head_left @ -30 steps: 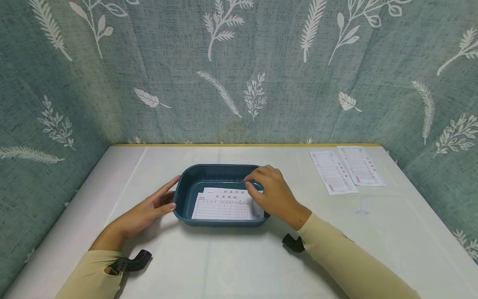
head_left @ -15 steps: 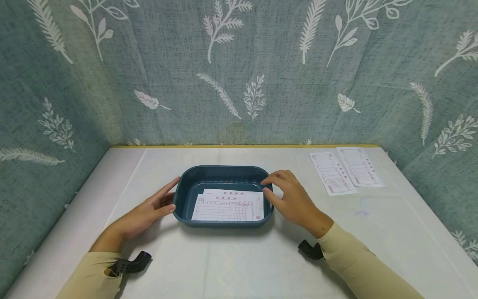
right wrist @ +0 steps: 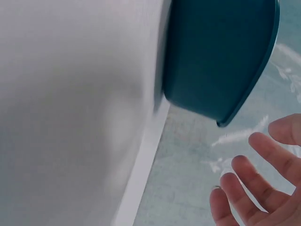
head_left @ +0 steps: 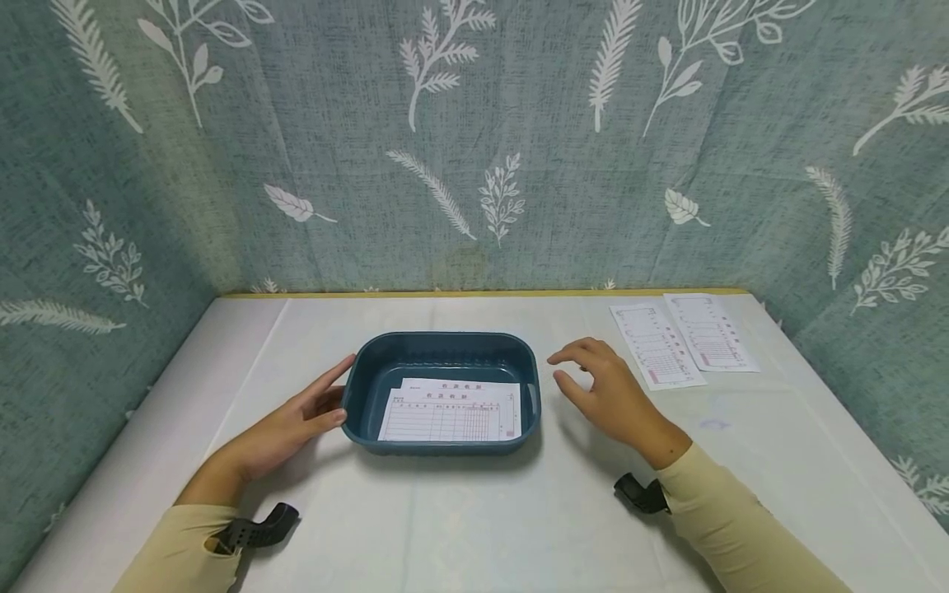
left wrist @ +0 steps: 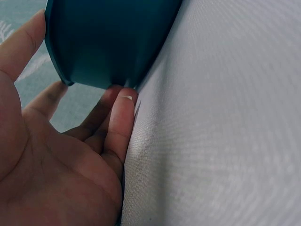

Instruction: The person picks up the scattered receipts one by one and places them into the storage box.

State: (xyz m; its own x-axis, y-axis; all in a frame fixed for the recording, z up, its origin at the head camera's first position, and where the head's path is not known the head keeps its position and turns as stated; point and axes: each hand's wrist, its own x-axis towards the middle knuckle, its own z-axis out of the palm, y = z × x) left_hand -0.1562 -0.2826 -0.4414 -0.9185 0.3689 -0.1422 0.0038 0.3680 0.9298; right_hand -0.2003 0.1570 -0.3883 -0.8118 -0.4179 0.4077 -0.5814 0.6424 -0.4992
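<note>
While the left hand [head_left: 285,428] touches the left end of the blue basin [head_left: 443,449] with spread, unclenched fingers, the right hand [head_left: 614,399] hovers right of the basin, fingers released, loosely bent. Inside basin: overlapping printed slips [head_left: 437,416]. Farther right: two printed sheets [head_left: 658,346].

Bright, even head view — soft shadow beside tub [head_left: 443,448], wrist views dimmer, blurrier

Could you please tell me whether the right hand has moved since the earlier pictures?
Yes; in the head view, the right hand has moved rightward from over the blue tray to beside it.
</note>
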